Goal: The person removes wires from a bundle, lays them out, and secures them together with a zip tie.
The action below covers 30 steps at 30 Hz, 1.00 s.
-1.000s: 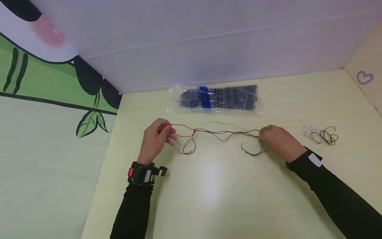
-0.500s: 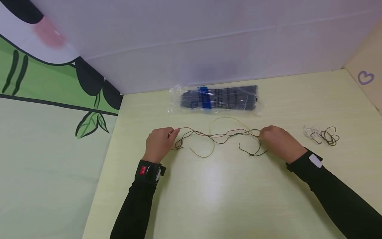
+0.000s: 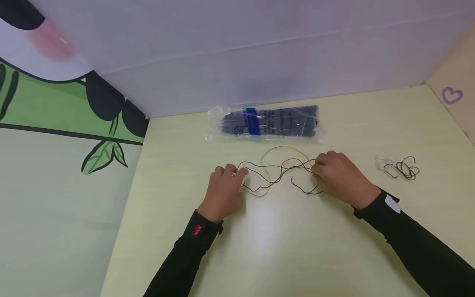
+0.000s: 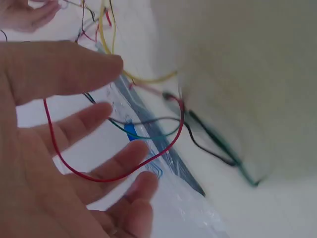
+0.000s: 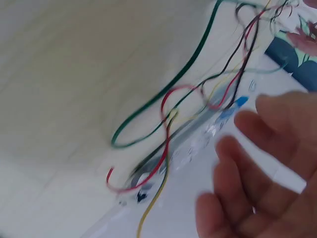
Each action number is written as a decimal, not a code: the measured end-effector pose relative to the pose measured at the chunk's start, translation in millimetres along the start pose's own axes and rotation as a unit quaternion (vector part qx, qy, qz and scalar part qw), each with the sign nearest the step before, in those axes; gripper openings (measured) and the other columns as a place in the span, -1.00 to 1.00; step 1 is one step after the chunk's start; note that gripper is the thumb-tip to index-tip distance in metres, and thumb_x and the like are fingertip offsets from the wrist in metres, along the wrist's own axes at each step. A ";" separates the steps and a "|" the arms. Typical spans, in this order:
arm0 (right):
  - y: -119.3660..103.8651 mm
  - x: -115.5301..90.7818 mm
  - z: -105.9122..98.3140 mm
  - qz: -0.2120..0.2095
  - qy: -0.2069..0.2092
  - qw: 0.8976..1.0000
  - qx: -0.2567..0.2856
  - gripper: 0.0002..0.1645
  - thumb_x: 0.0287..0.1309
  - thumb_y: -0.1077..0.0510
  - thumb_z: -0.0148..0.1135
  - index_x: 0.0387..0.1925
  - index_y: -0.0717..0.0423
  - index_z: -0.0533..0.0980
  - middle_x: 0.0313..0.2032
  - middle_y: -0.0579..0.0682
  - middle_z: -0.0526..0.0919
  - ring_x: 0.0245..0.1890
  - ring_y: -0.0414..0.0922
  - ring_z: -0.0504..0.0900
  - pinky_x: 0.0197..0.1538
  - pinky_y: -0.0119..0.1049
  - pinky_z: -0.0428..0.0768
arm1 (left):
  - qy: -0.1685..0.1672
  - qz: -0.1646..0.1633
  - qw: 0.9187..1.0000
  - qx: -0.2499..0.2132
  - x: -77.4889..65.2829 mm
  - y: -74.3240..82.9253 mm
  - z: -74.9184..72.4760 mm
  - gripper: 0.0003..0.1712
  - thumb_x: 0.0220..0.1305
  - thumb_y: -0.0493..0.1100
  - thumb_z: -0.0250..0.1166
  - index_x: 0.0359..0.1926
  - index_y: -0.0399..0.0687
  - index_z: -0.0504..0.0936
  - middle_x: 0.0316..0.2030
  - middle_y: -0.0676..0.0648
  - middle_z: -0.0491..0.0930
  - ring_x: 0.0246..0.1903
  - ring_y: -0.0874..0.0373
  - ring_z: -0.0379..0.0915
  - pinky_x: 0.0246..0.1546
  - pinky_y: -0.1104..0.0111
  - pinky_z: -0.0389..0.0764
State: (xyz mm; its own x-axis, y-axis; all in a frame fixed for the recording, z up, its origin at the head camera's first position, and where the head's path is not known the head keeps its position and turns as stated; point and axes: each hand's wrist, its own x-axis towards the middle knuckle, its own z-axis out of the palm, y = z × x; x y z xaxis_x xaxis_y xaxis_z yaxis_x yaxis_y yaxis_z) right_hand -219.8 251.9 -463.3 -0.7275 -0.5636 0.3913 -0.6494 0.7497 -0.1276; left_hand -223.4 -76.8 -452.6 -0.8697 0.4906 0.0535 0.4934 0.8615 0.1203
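Wires (image 3: pixel 275 181) span less; left fingers (image 3: pixel 230 168) have moved inward.

Glossy plastic bag (image 3: pixel 252 121), seemingly plastic-coated wires (image 3: pixel 297 166).

A partitioned work nook, its wider setting unclear: cartoon-decorated wall (image 3: pixel 59 173) left of the counter (image 3: pixel 297 243), pale wall (image 3: pixel 259 45) behind it.
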 end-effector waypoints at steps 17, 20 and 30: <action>-1.5 -15.6 -14.4 0.132 -0.212 0.967 0.042 -0.58 0.16 0.24 0.20 -0.75 -0.16 0.40 -0.66 -0.18 0.34 -0.58 -0.24 0.27 -0.51 -0.35 0.25 | 0.034 0.010 0.999 0.022 11.2 -27.4 2.2 -0.77 0.20 -0.28 0.33 -0.42 0.19 0.80 -0.06 -0.06 0.55 -0.01 -0.14 0.33 0.06 -0.07 0.27; 7.8 -25.1 -19.5 0.142 -0.192 0.970 0.043 -0.65 0.16 0.22 0.28 -0.69 -0.12 0.46 -0.63 -0.15 0.35 -0.57 -0.23 0.29 -0.49 -0.36 0.29 | 0.026 -0.005 1.000 -0.002 12.7 -39.9 -2.1 -0.75 0.20 -0.30 0.30 -0.38 0.17 0.80 -0.04 -0.09 0.54 0.01 -0.17 0.34 0.08 -0.09 0.25; 12.3 -21.0 -21.7 0.112 -0.096 0.989 0.013 -0.90 0.08 0.24 0.35 -0.50 0.00 0.62 -0.37 0.04 0.53 -0.42 -0.08 0.45 -0.42 -0.27 0.42 | -0.033 0.015 0.997 -0.068 21.0 -40.1 -14.7 -0.59 0.09 -0.39 0.19 -0.05 0.04 0.69 0.22 -0.20 0.47 0.22 -0.29 0.32 0.21 -0.20 0.27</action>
State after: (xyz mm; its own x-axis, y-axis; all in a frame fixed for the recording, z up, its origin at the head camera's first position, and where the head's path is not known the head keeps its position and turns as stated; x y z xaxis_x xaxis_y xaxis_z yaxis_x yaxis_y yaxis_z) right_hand -207.7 280.5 -453.3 -0.8811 -0.4409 0.1710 -0.4702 0.8555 -0.2167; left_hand -261.6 -103.0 -441.8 -0.8497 0.5272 -0.0065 0.5086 0.8229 0.2533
